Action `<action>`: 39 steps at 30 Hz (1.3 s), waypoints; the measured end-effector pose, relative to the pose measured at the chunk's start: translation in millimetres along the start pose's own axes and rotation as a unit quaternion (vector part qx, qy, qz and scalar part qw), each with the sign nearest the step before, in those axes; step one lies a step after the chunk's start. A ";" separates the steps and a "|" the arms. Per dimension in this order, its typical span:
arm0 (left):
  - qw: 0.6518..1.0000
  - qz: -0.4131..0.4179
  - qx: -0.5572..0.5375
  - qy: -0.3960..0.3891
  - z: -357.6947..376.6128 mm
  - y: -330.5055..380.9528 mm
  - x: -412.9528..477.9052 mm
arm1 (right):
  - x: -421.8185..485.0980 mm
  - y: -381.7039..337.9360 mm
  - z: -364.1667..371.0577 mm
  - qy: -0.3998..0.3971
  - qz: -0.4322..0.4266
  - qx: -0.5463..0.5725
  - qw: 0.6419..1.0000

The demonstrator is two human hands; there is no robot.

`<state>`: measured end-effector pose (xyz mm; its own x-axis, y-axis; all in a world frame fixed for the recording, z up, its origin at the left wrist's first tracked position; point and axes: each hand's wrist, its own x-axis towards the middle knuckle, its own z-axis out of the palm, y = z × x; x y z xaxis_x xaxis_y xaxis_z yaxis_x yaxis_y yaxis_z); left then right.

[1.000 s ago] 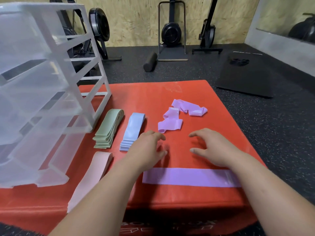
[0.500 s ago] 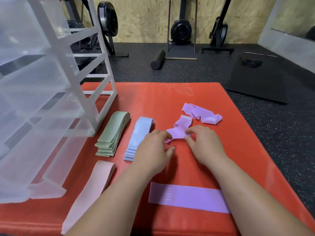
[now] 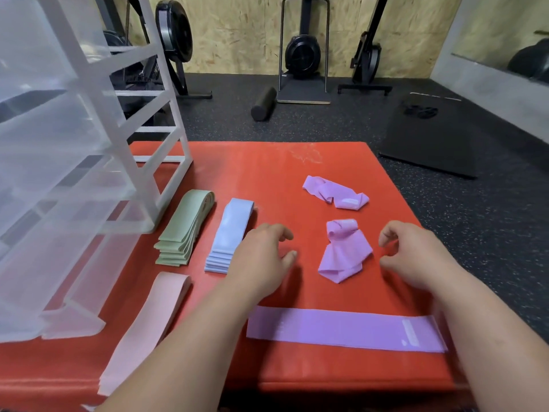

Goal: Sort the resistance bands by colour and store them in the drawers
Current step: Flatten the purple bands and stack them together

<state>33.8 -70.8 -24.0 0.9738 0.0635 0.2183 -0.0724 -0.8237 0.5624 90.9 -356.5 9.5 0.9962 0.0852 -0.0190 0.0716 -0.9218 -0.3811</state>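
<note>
On the red mat lie sorted piles: a green stack, a light blue stack and a pink band. A flat purple band lies near the front edge. Two crumpled purple bands sit further back, one between my hands and one behind it. My left hand hovers beside the blue stack, fingers loosely curled, holding nothing. My right hand is just right of the crumpled band, also empty. The clear plastic drawer unit stands at the left.
Beyond the mat is black rubber gym floor with a foam roller, a black floor mat and exercise machines along the wooden wall. The drawer unit's white frame reaches onto the mat's back left corner.
Half a second ago both hands were touching the nearer crumpled purple band. They have let it go and moved apart; the band now lies between them.
</note>
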 end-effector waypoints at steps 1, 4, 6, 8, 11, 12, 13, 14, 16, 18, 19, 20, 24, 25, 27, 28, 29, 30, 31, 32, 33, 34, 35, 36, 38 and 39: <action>1.000 0.007 0.000 -0.009 2.5 2.9 -0.1 | -1.0 0.7 -0.9 0.025 -0.011 0.003 1.000; 0.999 0.032 0.007 -0.043 12.5 11.0 0.3 | -4.3 -1.0 -1.7 0.073 -0.061 0.051 0.994; 0.997 0.045 0.011 -0.059 19.6 15.4 0.9 | -5.6 -4.3 1.1 0.056 -0.107 0.083 0.989; 0.996 0.046 0.009 -0.074 25.2 18.1 1.8 | -7.0 -7.8 9.4 0.009 -0.149 0.077 0.986; 0.995 0.043 0.006 -0.085 31.9 19.4 4.2 | -7.2 -9.0 26.5 -0.063 -0.170 0.031 0.983; 0.996 0.038 0.002 -0.086 33.1 20.1 5.3 | -6.7 -8.6 31.9 -0.073 -0.170 0.003 0.983; 0.996 0.035 -0.004 -0.085 34.2 20.4 6.7 | -5.4 -8.5 36.4 -0.074 -0.170 -0.022 0.982; 0.996 0.030 -0.010 -0.081 34.9 21.4 8.0 | -4.4 -9.7 38.3 -0.061 -0.170 -0.042 0.983; 0.997 0.020 -0.030 -0.062 36.0 23.6 10.2 | -0.6 -12.1 37.8 -0.017 -0.168 -0.047 0.985; 0.998 0.013 -0.056 -0.016 36.3 25.8 12.7 | 2.8 -14.2 32.2 0.011 -0.172 0.039 0.984; 0.997 0.012 -0.076 0.020 35.9 27.3 14.1 | 3.8 -16.1 27.2 0.013 -0.174 0.118 0.978; 0.993 0.010 -0.101 0.064 34.8 29.1 15.8 | 3.4 -19.2 19.4 0.011 -0.169 0.214 0.962; 0.970 0.013 -0.159 0.185 25.3 36.1 20.1 | 1.0 -20.7 -10.0 0.036 -0.113 0.435 0.892; 0.969 0.011 -0.164 0.185 24.6 35.8 20.5 | 3.4 -13.1 -11.1 0.048 -0.095 0.413 0.905; 0.974 0.003 -0.163 0.159 26.8 32.9 20.2 | 11.5 10.6 -8.4 0.068 -0.029 0.297 0.952; 0.978 0.000 -0.156 0.137 29.0 30.9 19.3 | 13.8 22.3 -6.9 0.068 0.011 0.226 0.972; 0.983 -0.002 -0.146 0.112 31.6 29.2 18.4 | 14.6 31.3 -6.2 0.061 0.045 0.165 0.983; 0.987 -0.001 -0.134 0.084 34.0 27.6 17.3 | 14.2 37.5 -6.8 0.057 0.067 0.126 0.988; 0.991 0.002 -0.121 0.058 36.7 26.1 16.1 | 13.3 41.3 -8.2 0.057 0.076 0.106 0.990; 0.994 0.009 -0.104 0.037 39.1 25.0 15.0 | 11.9 42.7 -10.1 0.060 0.074 0.102 0.990; 0.996 0.017 -0.087 0.021 41.7 24.0 14.3 | 10.4 42.1 -11.6 0.064 0.063 0.110 0.990; 0.997 0.026 -0.073 0.007 43.4 24.5 13.8 | 8.8 39.9 -12.3 0.065 0.043 0.125 0.989; 0.997 0.036 -0.062 -0.007 45.2 25.6 13.7 | 6.9 36.5 -11.8 0.059 0.016 0.140 0.988; 0.997 0.051 -0.051 -0.022 47.2 27.3 13.3 | 4.4 31.9 -10.6 0.046 -0.013 0.153 0.987; 0.994 0.087 -0.027 -0.055 52.0 31.2 11.8 | -2.5 21.4 -5.2 0.003 -0.061 0.152 0.987; 0.992 0.101 -0.013 -0.072 55.5 32.6 10.7 | -5.0 17.4 -0.7 -0.015 -0.078 0.135 0.988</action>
<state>53.8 -128.2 -47.6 0.9593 -0.1839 0.2145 -0.2733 -0.7959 0.5401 87.2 -373.3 3.6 0.9720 0.2325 0.0331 0.2033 -0.7623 -0.6144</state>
